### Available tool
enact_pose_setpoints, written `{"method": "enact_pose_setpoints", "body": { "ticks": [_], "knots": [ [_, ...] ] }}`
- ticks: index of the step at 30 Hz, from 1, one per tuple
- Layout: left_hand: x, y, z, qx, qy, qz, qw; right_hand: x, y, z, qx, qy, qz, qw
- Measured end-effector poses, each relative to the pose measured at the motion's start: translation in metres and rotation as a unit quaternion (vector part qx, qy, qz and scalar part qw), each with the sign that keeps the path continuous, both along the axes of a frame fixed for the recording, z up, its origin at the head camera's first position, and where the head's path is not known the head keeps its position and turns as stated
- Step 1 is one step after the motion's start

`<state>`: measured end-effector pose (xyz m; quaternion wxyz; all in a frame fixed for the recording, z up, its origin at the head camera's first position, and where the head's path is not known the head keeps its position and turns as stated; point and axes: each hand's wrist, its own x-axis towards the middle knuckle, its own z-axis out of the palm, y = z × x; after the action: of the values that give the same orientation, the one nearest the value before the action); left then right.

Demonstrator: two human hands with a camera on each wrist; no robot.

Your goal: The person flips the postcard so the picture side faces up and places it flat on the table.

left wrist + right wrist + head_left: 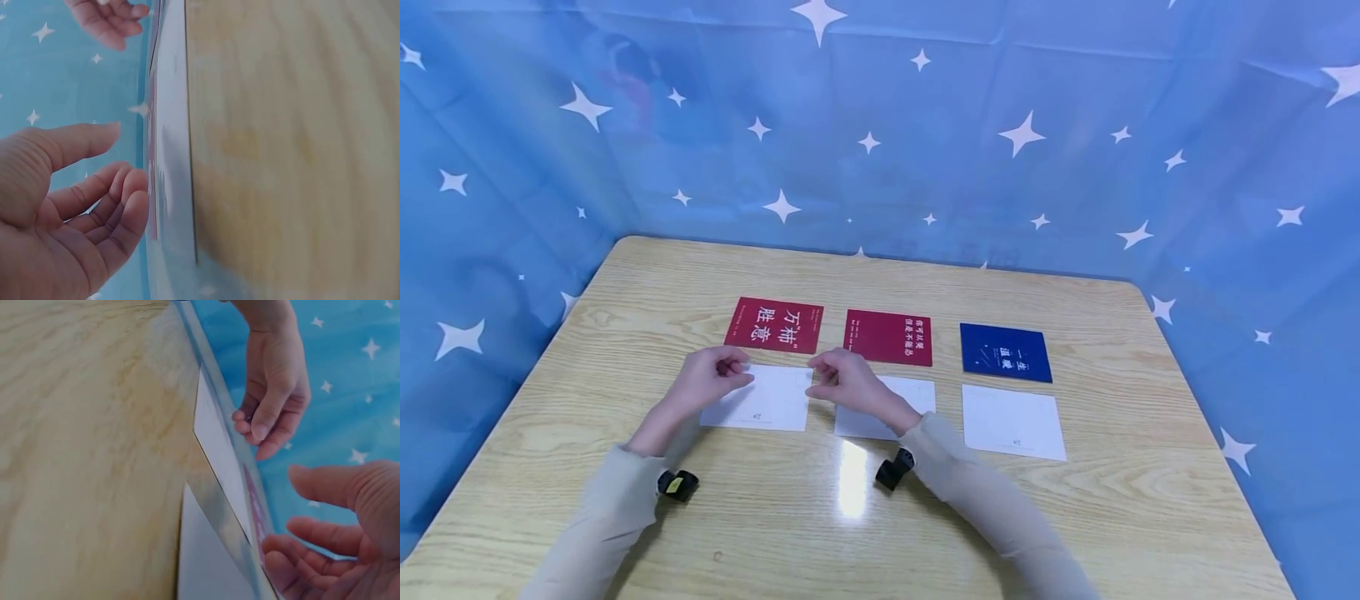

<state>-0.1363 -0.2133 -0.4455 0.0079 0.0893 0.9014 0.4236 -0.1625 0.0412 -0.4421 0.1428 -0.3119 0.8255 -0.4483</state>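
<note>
The left white card (772,406), with a small printed mark, lies flat on the table between my hands. My left hand (706,382) hovers at its left end, thumb and fingers apart and loosely bent around nothing. Over the gap between this card and the middle white card (863,423) is my right hand (852,383), partly covering the middle card. In the right wrist view the right hand's fingers (325,534) are bent, with space between thumb and forefinger. Just behind the left white card lies a red card with white characters (775,325).
A second red card (887,337) lies behind the middle white card. To the right, a blue card (1006,354) lies behind another white card (1013,422). A blue star-patterned curtain (880,108) borders the wooden table (760,533) at the back and sides.
</note>
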Motion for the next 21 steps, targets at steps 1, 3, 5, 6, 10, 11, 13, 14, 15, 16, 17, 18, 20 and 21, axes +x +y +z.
{"method": "enact_pose_setpoints", "body": {
  "ticks": [1,3,5,6,10,11,13,14,15,16,17,18,20,21],
  "knots": [
    [0.001,-0.003,0.000,-0.006,-0.003,0.004,1.0000,0.000,-0.002,-0.001,0.007,0.000,-0.006,1.000],
    [0.003,-0.010,0.001,-0.018,-0.010,0.012,0.9997,0.000,-0.005,-0.002,0.023,-0.002,-0.018,1.000],
    [0.004,-0.016,0.001,-0.029,-0.017,0.018,0.9993,-0.001,-0.008,-0.002,0.038,-0.008,-0.028,0.999],
    [0.004,-0.019,0.001,-0.034,-0.024,0.019,0.9990,-0.002,-0.009,-0.003,0.045,-0.010,-0.033,0.998],
    [0.005,-0.028,0.002,-0.049,-0.048,0.019,0.9975,-0.004,-0.012,-0.003,0.074,-0.019,-0.046,0.996],
    [0.005,-0.029,0.002,-0.049,-0.055,0.018,0.9971,-0.005,-0.013,-0.003,0.083,-0.019,-0.047,0.995],
    [0.006,-0.032,0.002,-0.051,-0.065,0.017,0.9965,-0.006,-0.015,-0.003,0.098,-0.019,-0.049,0.994],
    [0.006,-0.033,0.002,-0.051,-0.068,0.017,0.9962,-0.007,-0.016,-0.003,0.106,-0.020,-0.050,0.993],
    [0.006,-0.033,0.002,-0.051,-0.071,0.017,0.9960,-0.007,-0.017,-0.003,0.115,-0.020,-0.050,0.992],
    [0.006,-0.033,0.003,-0.053,-0.073,0.017,0.9958,-0.008,-0.018,-0.003,0.122,-0.023,-0.050,0.991],
    [0.006,-0.034,0.003,-0.054,-0.074,0.017,0.9956,-0.008,-0.019,-0.003,0.130,-0.023,-0.051,0.990],
    [0.006,-0.034,0.003,-0.057,-0.074,0.016,0.9955,-0.008,-0.020,-0.002,0.136,-0.024,-0.053,0.989],
    [0.006,-0.034,0.003,-0.060,-0.070,0.015,0.9956,-0.008,-0.022,-0.002,0.156,-0.020,-0.053,0.986],
    [0.005,-0.034,0.003,-0.061,-0.070,0.013,0.9956,-0.008,-0.024,-0.002,0.167,-0.016,-0.053,0.984]
  ]
}}
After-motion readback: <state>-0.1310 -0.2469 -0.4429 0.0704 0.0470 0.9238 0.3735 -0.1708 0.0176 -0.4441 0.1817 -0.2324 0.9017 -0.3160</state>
